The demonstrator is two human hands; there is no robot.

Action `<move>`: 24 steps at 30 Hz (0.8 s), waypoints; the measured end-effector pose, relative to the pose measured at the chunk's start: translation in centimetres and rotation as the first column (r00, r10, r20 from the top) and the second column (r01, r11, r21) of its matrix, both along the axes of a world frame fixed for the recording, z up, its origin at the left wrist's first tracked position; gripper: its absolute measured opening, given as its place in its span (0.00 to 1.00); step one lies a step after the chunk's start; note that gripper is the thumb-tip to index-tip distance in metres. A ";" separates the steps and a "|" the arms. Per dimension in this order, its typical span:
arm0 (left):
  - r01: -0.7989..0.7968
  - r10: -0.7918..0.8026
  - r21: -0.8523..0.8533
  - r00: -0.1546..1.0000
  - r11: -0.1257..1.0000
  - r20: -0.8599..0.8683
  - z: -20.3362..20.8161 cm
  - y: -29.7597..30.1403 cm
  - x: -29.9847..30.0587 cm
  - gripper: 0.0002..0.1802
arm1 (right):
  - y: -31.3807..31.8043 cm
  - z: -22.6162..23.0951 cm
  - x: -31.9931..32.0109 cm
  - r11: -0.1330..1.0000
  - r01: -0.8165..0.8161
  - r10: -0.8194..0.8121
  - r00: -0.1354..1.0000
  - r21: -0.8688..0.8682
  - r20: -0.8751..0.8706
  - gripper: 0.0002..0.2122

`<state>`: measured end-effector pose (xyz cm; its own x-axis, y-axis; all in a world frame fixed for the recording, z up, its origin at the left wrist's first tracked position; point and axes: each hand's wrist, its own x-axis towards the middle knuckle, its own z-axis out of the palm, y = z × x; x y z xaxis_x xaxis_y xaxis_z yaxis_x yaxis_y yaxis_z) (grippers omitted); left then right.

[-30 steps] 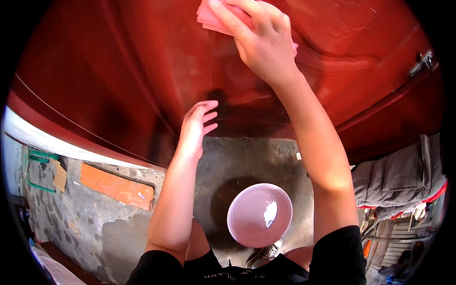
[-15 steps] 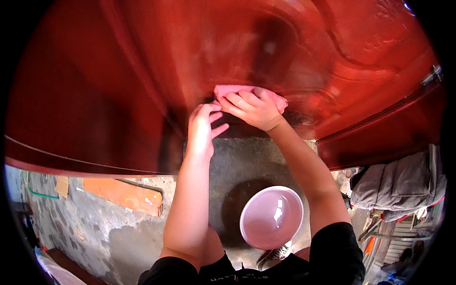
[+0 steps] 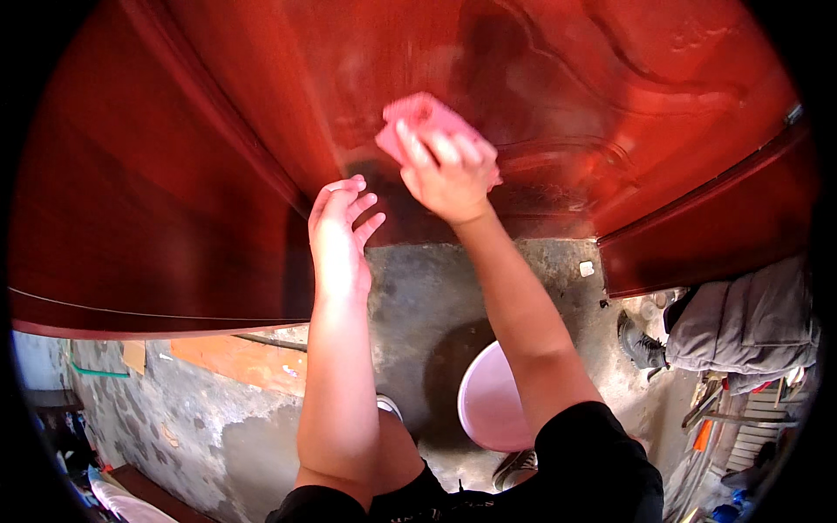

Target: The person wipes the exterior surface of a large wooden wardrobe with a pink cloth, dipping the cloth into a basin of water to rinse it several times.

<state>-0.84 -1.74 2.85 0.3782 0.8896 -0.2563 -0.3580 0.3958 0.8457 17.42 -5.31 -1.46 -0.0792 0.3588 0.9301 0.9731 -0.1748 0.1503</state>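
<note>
A folded pink cloth (image 3: 427,118) lies under the fingers of my right hand (image 3: 449,174), pressed against a glossy red-brown panel (image 3: 349,78) with curved raised mouldings. The hand is slightly blurred by motion. To its left, my left hand (image 3: 338,231) holds nothing; its fingers are apart and partly curled, close to the panel's dark lower part. Whether those fingertips touch the panel, I cannot tell.
A pale pink basin (image 3: 493,401) stands on the concrete floor (image 3: 410,288), partly behind my right arm. An orange board (image 3: 235,362) lies at left. At right are a grey padded cloth (image 3: 741,327), a dark shoe (image 3: 643,343) and a small white object (image 3: 586,268).
My right hand has moved the pink cloth up and left along the panel. My left hand has shifted left, away from the cloth. The view has shifted slightly.
</note>
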 end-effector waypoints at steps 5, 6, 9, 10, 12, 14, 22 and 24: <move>0.030 -0.029 -0.007 0.998 1.000 0.048 -0.6 0.1 0.0 0.10 | -1.9 0.4 1.3 0.996 0.062 -0.054 0.990 -0.059 0.126 0.27; 0.027 -0.026 -0.007 0.999 1.000 0.032 -0.5 0.1 -0.3 0.09 | -2.0 2.7 1.3 0.996 0.067 -0.060 0.990 -0.054 0.129 0.27; 0.034 -0.034 0.007 0.999 0.999 -0.019 -0.4 -0.4 -0.2 0.08 | -0.3 11.1 3.5 0.942 0.135 -0.155 0.987 0.309 0.043 0.29; 0.035 -0.035 0.009 0.999 0.999 -0.037 -0.5 -0.5 -0.5 0.07 | 0.0 14.1 3.5 0.913 0.076 -0.121 0.989 0.400 0.090 0.26; 0.069 -0.067 0.017 0.996 0.998 -0.061 -0.8 -0.6 -0.2 0.07 | -0.1 15.8 4.8 0.878 -0.029 -0.055 0.985 0.478 0.161 0.22; 0.078 -0.077 0.006 0.993 0.997 -0.091 -0.8 -1.2 -0.1 0.06 | -0.4 13.4 5.6 0.907 -0.081 0.035 0.992 0.413 0.117 0.25; 0.118 -0.117 0.012 0.992 0.993 -0.053 -0.8 -1.6 0.8 0.05 | -4.5 -0.1 6.9 0.980 0.137 -0.119 0.984 0.144 -0.132 0.27; 0.137 -0.136 0.014 0.989 0.990 -0.055 -1.0 -1.9 1.1 0.05 | -4.5 2.6 7.2 0.981 0.105 -0.088 0.990 0.165 -0.108 0.28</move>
<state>0.26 -3.59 1.86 0.4825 0.8350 -0.2644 -0.2554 0.4228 0.8695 24.64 -9.77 1.15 0.0443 0.1964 0.9795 0.9590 -0.2829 0.0134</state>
